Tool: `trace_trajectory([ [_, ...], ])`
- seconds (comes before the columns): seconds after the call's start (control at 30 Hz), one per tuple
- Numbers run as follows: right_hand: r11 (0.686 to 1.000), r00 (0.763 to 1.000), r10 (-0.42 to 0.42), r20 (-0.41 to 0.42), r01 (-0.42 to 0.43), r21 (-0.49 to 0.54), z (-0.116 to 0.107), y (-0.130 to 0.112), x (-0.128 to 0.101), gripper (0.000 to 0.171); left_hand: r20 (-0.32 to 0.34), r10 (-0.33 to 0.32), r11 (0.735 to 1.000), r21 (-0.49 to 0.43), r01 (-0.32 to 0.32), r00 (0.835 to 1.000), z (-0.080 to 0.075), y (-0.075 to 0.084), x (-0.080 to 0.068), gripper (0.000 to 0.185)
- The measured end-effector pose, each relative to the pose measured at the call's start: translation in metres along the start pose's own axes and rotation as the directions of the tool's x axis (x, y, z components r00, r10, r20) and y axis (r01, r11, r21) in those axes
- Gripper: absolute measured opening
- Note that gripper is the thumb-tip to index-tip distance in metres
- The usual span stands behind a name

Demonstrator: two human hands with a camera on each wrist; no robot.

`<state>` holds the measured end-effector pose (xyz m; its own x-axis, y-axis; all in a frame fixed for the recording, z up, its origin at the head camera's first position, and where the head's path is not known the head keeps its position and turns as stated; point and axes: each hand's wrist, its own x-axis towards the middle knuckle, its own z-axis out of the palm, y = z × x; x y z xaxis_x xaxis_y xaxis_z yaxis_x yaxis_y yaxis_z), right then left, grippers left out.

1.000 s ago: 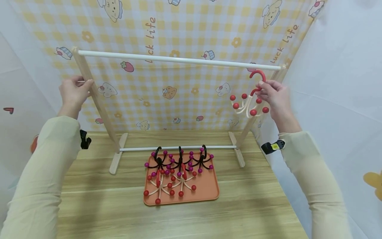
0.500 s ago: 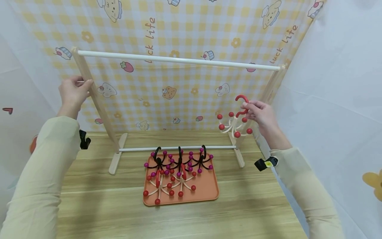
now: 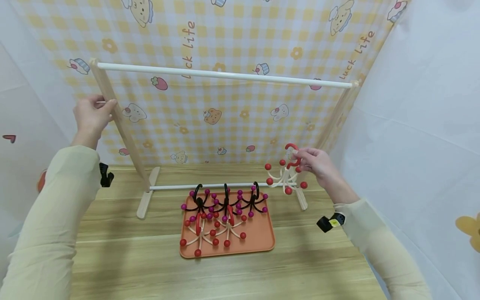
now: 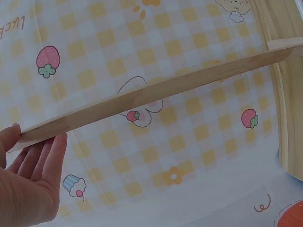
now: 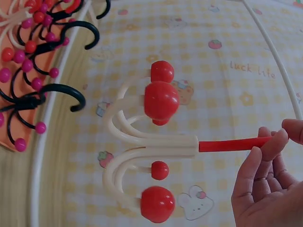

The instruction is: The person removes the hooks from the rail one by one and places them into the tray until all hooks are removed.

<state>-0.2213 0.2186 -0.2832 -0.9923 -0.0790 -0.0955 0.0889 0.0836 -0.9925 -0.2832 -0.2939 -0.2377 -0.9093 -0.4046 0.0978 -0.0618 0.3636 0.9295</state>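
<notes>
My right hand (image 3: 315,163) pinches the red hook of a cream multi-arm hanger (image 3: 286,175) with red ball tips. The hanger hangs upright in the air, in front of the rack's right foot and off the tray's right side. In the right wrist view, thumb and fingers close on the red hook (image 5: 232,144). My left hand (image 3: 93,116) grips the left wooden post (image 3: 125,129) of the rack; in the left wrist view its thumb and fingers lie on either side of that post (image 4: 142,97).
An orange tray (image 3: 258,243) on the wooden table holds several black hangers (image 3: 226,202) with magenta balls behind two cream hangers (image 3: 202,233) with red balls. The rack's white top bar (image 3: 225,75) spans above; a lower white bar (image 3: 172,187) runs behind the tray.
My right hand has carried the red-hooked hanger down and left, from just under the top bar to near the lower bar. My left hand stays on the post.
</notes>
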Motion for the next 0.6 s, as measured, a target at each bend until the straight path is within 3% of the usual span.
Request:
trace_trajectory([
  [0.6, 0.99, 0.988, 0.118, 0.104, -0.108, -0.09, 0.018, 0.048, -0.016, 0.014, 0.001, -0.004, 1.0, -0.006, 0.004, 1.0, 0.0, 0.0, -0.001, 0.054],
])
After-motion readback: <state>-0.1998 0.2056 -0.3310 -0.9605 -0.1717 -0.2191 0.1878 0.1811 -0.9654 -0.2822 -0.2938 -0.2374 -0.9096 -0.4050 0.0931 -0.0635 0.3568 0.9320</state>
